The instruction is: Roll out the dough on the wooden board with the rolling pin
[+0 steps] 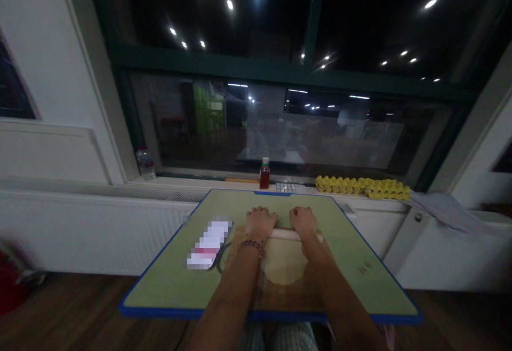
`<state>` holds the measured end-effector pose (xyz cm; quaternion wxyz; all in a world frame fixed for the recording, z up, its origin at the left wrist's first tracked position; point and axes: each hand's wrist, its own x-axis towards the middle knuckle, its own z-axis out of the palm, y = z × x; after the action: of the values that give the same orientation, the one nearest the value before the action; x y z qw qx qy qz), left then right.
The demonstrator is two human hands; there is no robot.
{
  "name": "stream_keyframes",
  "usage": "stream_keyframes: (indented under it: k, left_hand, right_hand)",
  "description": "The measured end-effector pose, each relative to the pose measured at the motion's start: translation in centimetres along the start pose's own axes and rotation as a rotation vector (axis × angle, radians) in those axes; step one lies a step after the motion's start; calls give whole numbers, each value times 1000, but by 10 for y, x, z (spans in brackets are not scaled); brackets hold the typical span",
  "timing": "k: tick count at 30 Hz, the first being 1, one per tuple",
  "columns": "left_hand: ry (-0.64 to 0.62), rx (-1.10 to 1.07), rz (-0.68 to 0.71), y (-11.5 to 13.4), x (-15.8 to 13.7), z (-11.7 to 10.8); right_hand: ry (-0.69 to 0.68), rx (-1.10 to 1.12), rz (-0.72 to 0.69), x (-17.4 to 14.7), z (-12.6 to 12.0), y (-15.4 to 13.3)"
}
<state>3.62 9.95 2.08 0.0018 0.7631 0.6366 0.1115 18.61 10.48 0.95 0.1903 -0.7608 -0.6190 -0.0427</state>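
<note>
Two bare forearms (234, 292) are extending from the bottom edge over the near rim of a desk (364, 289), a beaded bracelet (250, 244) encircling the left wrist. Left hand (261, 222): lying palm down, fingers bent and partly spread, over the left part of a pale rolling pin (285, 234). Right hand (304, 220): curling more tightly above the pin's right part. Both hands are bearing on the pin; whether the fingers are closing around it cannot be told. Between the wrists, the pin is crossing the far part of a thin, rounded dough sheet (284, 265), which is lying on a wooden board (288, 300); the right forearm is hiding part of its edge.

Left of the board, a phone (210, 244), its screen blurred, is lying on the green desktop. Blue edging is bordering the desk.

Beyond, a windowsill (188, 184) is carrying a clear bottle (146, 165) at left, a white-capped bottle of reddish liquid (264, 176) upright near the middle, and yellow egg cartons (348, 184) at right. Grey cloth (452, 212) is lying farther right. Behind, a dark window (360, 143) is reflecting lights, while a white radiator (80, 233) is standing at left.
</note>
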Motion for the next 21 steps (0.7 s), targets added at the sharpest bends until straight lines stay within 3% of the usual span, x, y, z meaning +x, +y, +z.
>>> stream_keyframes:
  k: [3, 21]
  left_hand:
    - [69, -12, -37, -1, 5, 4]
    - [88, -50, -83, -1, 11, 8]
  right_hand:
    - [4, 11, 0, 2, 1, 0]
    - [-3, 11, -20, 7, 1, 0]
